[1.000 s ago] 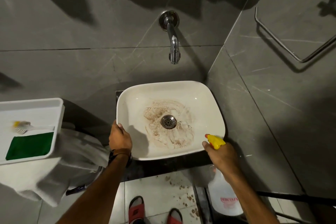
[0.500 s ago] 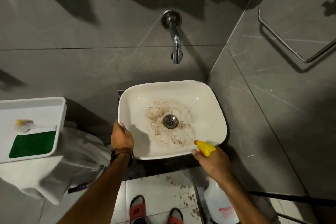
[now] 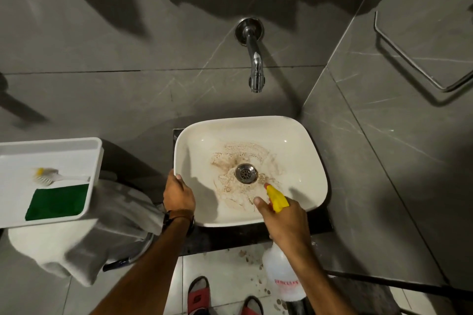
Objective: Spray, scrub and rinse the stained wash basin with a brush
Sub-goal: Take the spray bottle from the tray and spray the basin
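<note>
Basin (image 3: 294, 161) rim gripped by left hand (image 3: 178, 195); right hand (image 3: 284, 217) clasps spray bottle (image 3: 282, 276), nozzle over stains.

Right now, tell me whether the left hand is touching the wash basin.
Touching. The head view shows the left hand gripping the wash basin at its left rim, fingers curled over the edge.

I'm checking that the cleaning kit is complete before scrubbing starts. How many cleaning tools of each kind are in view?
Spray bottle, in the right hand: 1
Brush, in the white tray: 1
Green scouring pad, in the tray: 1
Total: 3
</note>
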{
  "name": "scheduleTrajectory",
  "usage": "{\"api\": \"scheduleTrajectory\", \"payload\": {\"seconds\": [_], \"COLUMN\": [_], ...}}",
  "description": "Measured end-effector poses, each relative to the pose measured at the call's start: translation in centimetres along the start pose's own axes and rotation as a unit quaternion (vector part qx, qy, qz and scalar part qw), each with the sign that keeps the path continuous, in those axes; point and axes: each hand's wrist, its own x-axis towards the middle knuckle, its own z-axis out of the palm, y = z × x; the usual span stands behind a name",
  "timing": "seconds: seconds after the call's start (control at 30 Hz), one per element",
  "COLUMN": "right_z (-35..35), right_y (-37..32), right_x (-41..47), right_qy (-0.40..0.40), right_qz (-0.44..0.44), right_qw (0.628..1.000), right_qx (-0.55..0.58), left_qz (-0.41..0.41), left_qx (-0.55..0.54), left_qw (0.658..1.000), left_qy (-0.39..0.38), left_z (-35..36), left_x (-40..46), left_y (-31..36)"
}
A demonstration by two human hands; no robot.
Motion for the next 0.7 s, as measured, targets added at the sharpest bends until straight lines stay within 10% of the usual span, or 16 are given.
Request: {"api": "scheduleTrajectory", "payload": {"seconds": [0.7], "right_z": [-2.3], "right_y": [1.7], "right_x": [2.6], "right_qy": [0.033], "right_qz": [0.031], "right_qw": [0.997], "right_qx": [0.065], "left_qz": [-0.001], "left_qx": [-0.017], "left_qw": [1.000], "left_qy": [-0.003], "left_z": [0.3], "left_x": [0.2], "left_y": [-0.2]}}
